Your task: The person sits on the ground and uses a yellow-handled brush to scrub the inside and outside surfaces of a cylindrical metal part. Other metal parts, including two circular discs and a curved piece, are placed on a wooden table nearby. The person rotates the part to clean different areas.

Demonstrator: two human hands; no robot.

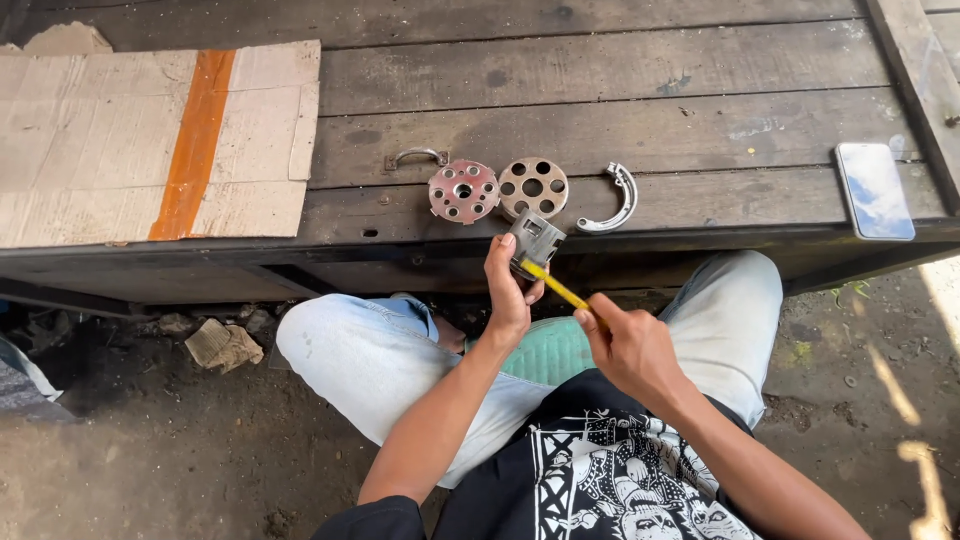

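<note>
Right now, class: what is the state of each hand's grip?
Left hand: grip closed on a small grey metal part.
Right hand: grip closed on a thin yellow tool, its tip at that part.

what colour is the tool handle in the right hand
Yellow handle, in the right hand; head view.

Small grey metal block (535, 240) upright at the bench edge, thin yellow tool (556, 288) slanted against it.

Before you, a weathered plank table (640, 70) – flattened cardboard (110, 150) covering its left end – stands over a bare dirt floor (150, 450), sunlight dappling the ground at right.
</note>
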